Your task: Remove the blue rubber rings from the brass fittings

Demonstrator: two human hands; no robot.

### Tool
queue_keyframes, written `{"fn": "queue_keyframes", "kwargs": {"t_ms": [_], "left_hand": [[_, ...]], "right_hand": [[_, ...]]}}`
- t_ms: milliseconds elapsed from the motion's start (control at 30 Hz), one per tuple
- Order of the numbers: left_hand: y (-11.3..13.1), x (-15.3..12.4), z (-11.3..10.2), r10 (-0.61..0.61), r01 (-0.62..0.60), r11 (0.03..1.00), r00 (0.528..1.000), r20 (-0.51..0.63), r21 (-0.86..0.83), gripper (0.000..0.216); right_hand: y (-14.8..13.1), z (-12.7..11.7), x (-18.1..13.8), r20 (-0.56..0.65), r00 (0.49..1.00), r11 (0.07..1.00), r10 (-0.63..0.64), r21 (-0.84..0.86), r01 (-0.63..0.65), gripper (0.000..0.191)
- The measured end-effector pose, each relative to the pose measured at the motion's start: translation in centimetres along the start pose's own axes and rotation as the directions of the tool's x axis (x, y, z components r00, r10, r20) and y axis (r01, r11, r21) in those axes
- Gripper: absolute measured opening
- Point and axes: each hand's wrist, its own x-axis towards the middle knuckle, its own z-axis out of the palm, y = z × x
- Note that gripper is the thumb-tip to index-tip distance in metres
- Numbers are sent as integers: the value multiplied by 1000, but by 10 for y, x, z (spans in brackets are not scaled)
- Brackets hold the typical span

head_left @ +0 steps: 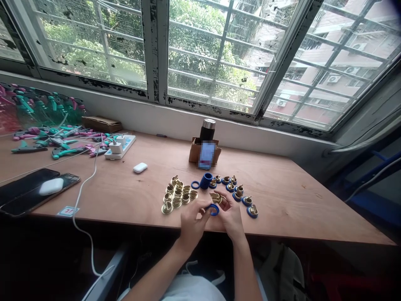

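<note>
My left hand [191,220] pinches a blue ring [218,210] over the table's front edge. Close by, my right hand [232,214] has its fingers closed around a gold metal fitting [215,197], held just behind the ring. To the left of my hands stands a cluster of several similar gold fittings [177,202] without rings. Beyond my fingers is a stack of blue rings [206,181], with a single blue ring [192,184] lying beside it. Several gold fittings seated in blue rings [252,211] curve along the right side.
A propped phone [206,154] leans on a cardboard stand [194,153] before a dark bottle [207,131]. Leftward are a white earbud case [140,167], a power strip [128,144], dark phones [28,188], a white cable [82,190] and a heap of teal and pink tools [67,146].
</note>
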Motion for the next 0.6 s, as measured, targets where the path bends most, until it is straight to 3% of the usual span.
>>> {"fn": "queue_keyframes", "kwargs": {"t_ms": [133,233,367,600], "left_hand": [[-3,-6,-2,157,-157,988,988,1,-10,26],[-4,-9,-4,224,-224,974,974,-7,6,28],[-3,-11,-7,242,-242,970,970,-32,-4,27],[-5,-15,-7,218,-218,976,975,-30,-3,26]], "right_hand": [[-1,3,0,48,999,999,8,-38,-6,34],[-6,8,1,101,992,964,-71,-249,94,25],[-14,16,2,174,973,834,-150,-507,219,30],[-13,27,5,304,944,751,-128,-592,293,42]]}}
